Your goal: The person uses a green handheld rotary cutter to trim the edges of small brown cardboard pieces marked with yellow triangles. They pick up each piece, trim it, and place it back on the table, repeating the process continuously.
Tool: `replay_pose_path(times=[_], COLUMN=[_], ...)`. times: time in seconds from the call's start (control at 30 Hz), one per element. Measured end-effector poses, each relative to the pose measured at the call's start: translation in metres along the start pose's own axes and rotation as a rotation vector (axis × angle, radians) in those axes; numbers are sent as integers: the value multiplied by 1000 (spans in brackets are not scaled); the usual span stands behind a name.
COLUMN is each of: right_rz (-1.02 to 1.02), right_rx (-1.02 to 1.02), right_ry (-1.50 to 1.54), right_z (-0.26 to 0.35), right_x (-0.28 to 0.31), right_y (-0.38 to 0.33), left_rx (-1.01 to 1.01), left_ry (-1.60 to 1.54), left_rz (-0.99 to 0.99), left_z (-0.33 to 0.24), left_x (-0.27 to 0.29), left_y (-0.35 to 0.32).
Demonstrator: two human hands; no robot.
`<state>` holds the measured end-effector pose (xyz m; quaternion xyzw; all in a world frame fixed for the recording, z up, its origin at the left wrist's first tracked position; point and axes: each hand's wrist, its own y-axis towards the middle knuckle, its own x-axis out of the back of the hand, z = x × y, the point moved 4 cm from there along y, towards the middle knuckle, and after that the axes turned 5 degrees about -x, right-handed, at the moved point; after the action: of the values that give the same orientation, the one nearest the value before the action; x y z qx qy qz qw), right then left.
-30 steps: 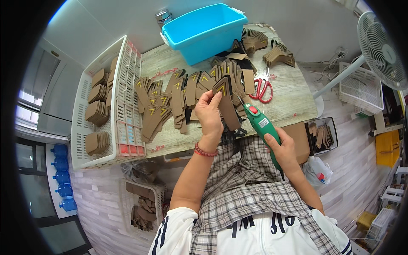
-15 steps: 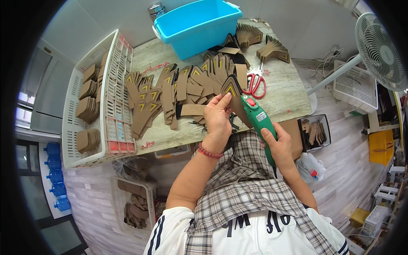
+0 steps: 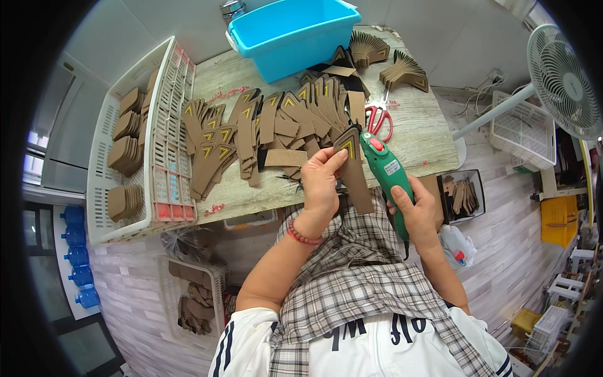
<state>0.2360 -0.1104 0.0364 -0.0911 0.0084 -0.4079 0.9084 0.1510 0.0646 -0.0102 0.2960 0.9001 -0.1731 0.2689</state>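
Note:
My left hand [image 3: 322, 178] pinches a brown strap-shaped piece [image 3: 355, 179] with a dark edge and a yellow chevron near its top. The piece's narrow end hangs down over the front of the table. My right hand [image 3: 414, 207] is wrapped round a green handheld electric cutter [image 3: 388, 168] with a red button. The cutter's head is right beside the upper edge of the piece; whether they touch I cannot tell. Many like pieces [image 3: 217, 151] lie in overlapping piles across the table. Red-handled scissors [image 3: 379, 119] rest just beyond the cutter.
A blue tub [image 3: 295, 41] stands at the back of the wooden table [image 3: 421, 138]. On the left, a white plastic crate [image 3: 173, 135] holds stacked brown pieces. Two fanned stacks [image 3: 404, 71] sit at the back right. A fan [image 3: 563, 81] stands to the right.
The brown piece has come down a little and turned so that its length shows beside the cutter. Both hands keep their hold; the view has shifted slightly.

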Motion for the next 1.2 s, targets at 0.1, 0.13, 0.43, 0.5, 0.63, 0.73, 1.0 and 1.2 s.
replay_pose_path(times=[0.1,0.13,0.43,0.5,0.63,0.73,1.0,1.2], right_rz=[21,30,79,78,81,82,99,150], right_rx=[2,4,10,5,4,-2,-3,-36], right_ry=[-5,-8,-68,-59,-49,-55,-75,-75], right_z=[1,2,4,5,4,3,3,6], right_x=[2,2,2,2,1,1,2,7], right_y=[-1,-1,-5,-5,-6,-6,-7,-7], left_rx=[-72,-91,-177,-192,-214,-253,-232,-238], left_ry=[39,45,141,171,187,218,330,474], left_rz=[-7,0,58,70,85,80,144,198], left_z=[-12,-17,-34,-35,-39,-45,-53,-63], left_x=[1,1,8,10,11,7,7,13], left_y=[0,0,8,9,9,7,9,14])
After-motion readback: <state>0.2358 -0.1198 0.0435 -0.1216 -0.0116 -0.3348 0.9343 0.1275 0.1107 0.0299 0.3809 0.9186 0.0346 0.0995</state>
